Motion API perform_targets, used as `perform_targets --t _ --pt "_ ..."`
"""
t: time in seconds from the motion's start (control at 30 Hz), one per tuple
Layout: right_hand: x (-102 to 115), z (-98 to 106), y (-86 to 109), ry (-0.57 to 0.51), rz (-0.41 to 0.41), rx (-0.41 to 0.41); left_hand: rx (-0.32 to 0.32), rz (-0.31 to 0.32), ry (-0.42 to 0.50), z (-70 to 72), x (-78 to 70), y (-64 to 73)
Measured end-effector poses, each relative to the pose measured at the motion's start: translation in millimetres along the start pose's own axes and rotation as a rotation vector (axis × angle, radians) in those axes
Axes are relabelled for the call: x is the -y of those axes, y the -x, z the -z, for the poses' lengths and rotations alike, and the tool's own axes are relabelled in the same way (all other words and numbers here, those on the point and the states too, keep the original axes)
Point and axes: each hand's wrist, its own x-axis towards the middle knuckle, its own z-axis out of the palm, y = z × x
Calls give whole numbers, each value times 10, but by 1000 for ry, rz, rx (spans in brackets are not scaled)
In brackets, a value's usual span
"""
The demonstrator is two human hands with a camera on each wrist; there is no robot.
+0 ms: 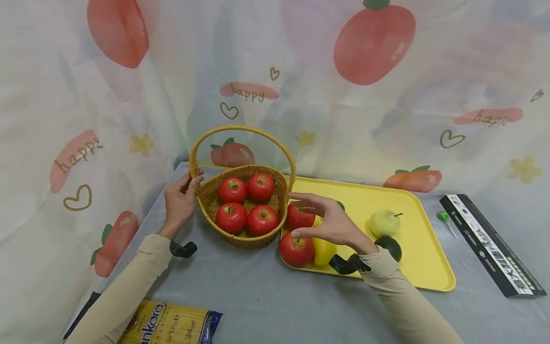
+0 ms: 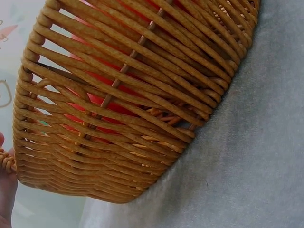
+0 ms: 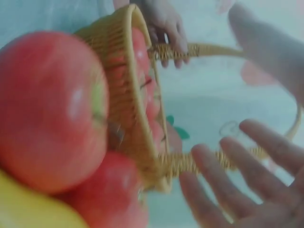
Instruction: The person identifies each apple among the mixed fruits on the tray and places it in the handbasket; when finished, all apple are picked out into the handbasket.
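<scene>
A wicker basket (image 1: pixel 247 241) with a tall arched handle stands on the grey cloth, several red apples (image 1: pixel 232 218) inside it. My left hand (image 1: pixel 179 203) grips the foot of the handle on the left side; in the left wrist view the basket's woven wall (image 2: pixel 118 152) hides most of that hand. Over the left end of a yellow tray (image 1: pixel 423 243), my right hand (image 1: pixel 328 220) is held with fingers spread, holding nothing, fingertips close to the handle's right foot. Beneath it, two red apples (image 1: pixel 296 250) and a yellow fruit (image 1: pixel 324 251) lie on the tray.
A pale green pear-like fruit (image 1: pixel 383 223) and a dark green fruit (image 1: pixel 390 247) are farther right on the tray. Beyond lie a green lollipop (image 1: pixel 443 217) and a long black box (image 1: pixel 490 243). A pasta packet (image 1: pixel 172 325) lies at the front left. Printed curtains surround the table.
</scene>
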Motion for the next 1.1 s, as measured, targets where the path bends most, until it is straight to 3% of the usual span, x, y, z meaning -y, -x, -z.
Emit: perform_targets --t 0.3,0.5,0.77,1.0,1.1 --pt "-274 82 312 -52 124 7 8 11 2 19 4 6" --pt "-392 -28 445 -29 122 3 3 19 -8 20 -7 7" --pt "-451 -152 480 107 96 -18 2 13 -11 13 -7 -2" --pt "-405 -217 478 362 108 -15 9 22 12 10 0 -7" --pt "-382 -243 469 404 107 2 12 25 20 7 0 -2"
